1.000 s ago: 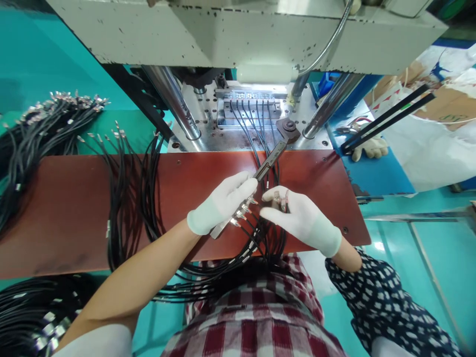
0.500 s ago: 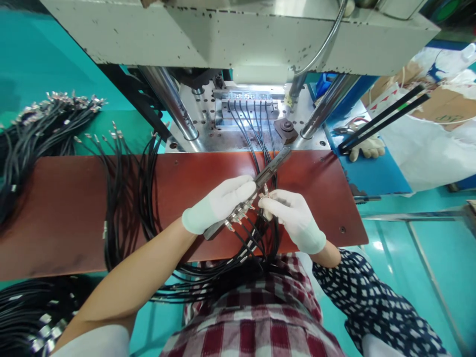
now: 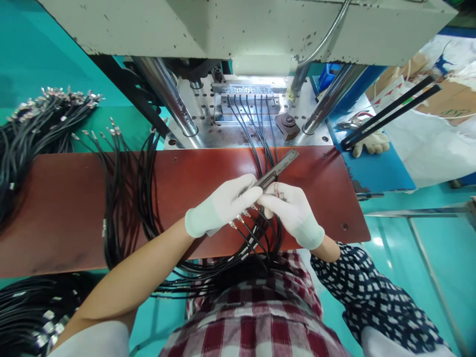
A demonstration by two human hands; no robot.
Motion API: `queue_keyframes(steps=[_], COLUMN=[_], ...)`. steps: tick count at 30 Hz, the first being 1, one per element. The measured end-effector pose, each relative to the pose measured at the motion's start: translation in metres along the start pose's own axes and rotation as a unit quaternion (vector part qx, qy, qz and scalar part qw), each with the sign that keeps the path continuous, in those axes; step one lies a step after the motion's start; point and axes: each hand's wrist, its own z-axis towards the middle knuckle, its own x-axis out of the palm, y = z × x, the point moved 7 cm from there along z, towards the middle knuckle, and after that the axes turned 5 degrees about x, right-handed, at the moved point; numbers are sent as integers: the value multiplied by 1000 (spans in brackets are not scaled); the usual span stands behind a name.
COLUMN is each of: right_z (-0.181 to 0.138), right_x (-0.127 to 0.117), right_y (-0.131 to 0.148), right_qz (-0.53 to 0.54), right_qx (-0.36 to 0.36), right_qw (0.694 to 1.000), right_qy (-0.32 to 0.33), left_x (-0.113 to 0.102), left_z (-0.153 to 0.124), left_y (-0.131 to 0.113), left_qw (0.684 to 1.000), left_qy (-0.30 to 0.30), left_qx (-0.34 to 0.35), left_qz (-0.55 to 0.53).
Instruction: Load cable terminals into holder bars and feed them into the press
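Note:
My gloved left hand (image 3: 228,201) is closed around a long metal bar fixture (image 3: 280,166), which slants up to the right over the brown board. Several black cables with metal connectors (image 3: 245,213) sit along the bar's lower edge. My gloved right hand (image 3: 292,210) is closed at the bar's near side, its thumb and fingertips pinched on a cable connector (image 3: 278,192) that they partly hide. Below both hands a bundle of black cables (image 3: 256,238) runs down over the board's front edge to the lap.
Ahead is a press with steel columns (image 3: 167,99) and a mould (image 3: 241,109) holding several cables. Cable bundles (image 3: 119,198) lie on the brown board (image 3: 67,213) at left, with a larger pile (image 3: 44,119) behind. On the right, a blue shelf (image 3: 386,171) bears a glove (image 3: 372,144) and tools.
Both hands have drawn together along the bar. My left thumb now reaches further over the connectors, and the bar's upper face has turned more toward view. The camera has shifted slightly.

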Motion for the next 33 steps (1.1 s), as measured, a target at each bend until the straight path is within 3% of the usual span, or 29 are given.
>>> queue_keyframes(steps=[2, 4, 11, 15, 18, 24, 29, 33], right_z=[1, 1, -9, -12, -8, -4, -4, -1], right_x=[0, 0, -13, -15, -12, -10, -9, -7], right_y=[0, -1, -12, -10, -8, 0, 5, 2], right_qz=[-22, -41, 11, 73, 62, 17, -29, -56], right_qx=[-15, -23, -7, -36, -29, 7, 31, 15], right_qw=[1000, 999, 998, 996, 998, 1000, 997, 996], right_qy=[7, 6, -59, -36, -1, 22, 59, 72], left_x=[-2, -1, -1, 1, 3, 5, 3, 2], left_z=[0, 0, -2, -2, -1, -2, -4, -2], left_y=[-2, -1, 8, 10, 9, 8, 7, 2], left_qw=[996, 995, 991, 978, 976, 977, 986, 996], left_qy=[-11, -7, 1, 22, 45, 81, 91, 79], left_qx=[17, 12, -62, -82, -72, -77, -96, -48], left_qz=[90, 100, -116, -188, -199, -182, -104, -19])
